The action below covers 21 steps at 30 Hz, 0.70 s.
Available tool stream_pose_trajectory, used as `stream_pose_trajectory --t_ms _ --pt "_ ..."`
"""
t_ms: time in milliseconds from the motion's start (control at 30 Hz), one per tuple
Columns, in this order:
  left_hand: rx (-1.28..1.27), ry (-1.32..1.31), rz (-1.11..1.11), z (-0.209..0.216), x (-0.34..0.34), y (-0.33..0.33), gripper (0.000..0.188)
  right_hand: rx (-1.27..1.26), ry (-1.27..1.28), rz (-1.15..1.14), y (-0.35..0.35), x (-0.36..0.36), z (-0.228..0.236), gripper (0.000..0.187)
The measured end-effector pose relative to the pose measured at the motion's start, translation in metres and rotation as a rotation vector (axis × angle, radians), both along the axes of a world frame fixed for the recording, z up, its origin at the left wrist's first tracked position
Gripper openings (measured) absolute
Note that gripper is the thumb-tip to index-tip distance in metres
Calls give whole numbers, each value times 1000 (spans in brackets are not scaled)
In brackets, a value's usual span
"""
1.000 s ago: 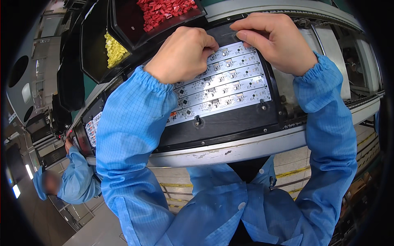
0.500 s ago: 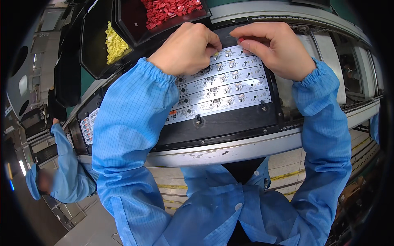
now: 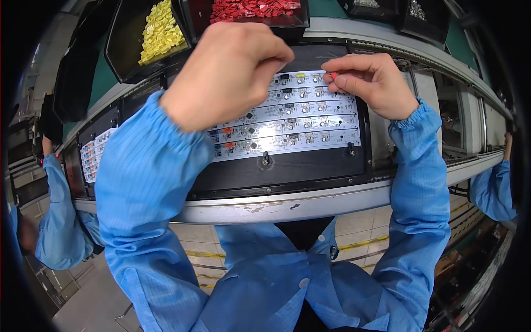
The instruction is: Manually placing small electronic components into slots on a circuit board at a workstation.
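Observation:
A row of white circuit board strips point(image 3: 287, 145) lies in a black tray point(image 3: 265, 180) in front of me. My right hand point(image 3: 376, 86) pinches a small red connector point(image 3: 333, 76) between thumb and forefinger at the right end of the top strip. On that strip, left of the red piece, sits a yellow connector point(image 3: 300, 75). My left hand point(image 3: 227, 74) is raised above the left part of the strips, thumb and fingers drawn together. Whatever its fingertips may hold is hidden. Orange parts point(image 3: 228, 145) show on the lower strips.
A black bin of yellow connectors point(image 3: 161, 33) and another of red connectors point(image 3: 251, 8) stand behind the tray. Bins of small pale parts point(image 3: 417, 11) are at the far right. A metal rail point(image 3: 310, 205) runs along the front. Co-workers' blue sleeves point(image 3: 61, 193) show at both sides.
My left hand has lifted off the top strip and moved left, leaving the yellow connector in view there. My right hand still pinches the red connector, which shows more. The whole view has shifted.

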<state>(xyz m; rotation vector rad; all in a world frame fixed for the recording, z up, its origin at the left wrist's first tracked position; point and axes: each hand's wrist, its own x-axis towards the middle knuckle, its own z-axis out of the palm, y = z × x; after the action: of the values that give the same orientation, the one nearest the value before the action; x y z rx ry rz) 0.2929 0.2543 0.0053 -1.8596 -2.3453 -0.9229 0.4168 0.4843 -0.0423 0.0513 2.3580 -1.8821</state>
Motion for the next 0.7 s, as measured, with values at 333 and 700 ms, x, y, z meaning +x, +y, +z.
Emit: stream_pose_trajectory --t_ms 333,700 --pt "167 -182 222 -2 29 -90 18 299 34 -40 -2 -9 2 21" --pt "341 -229 305 -22 28 -114 19 838 312 138 -6 -16 5 18"
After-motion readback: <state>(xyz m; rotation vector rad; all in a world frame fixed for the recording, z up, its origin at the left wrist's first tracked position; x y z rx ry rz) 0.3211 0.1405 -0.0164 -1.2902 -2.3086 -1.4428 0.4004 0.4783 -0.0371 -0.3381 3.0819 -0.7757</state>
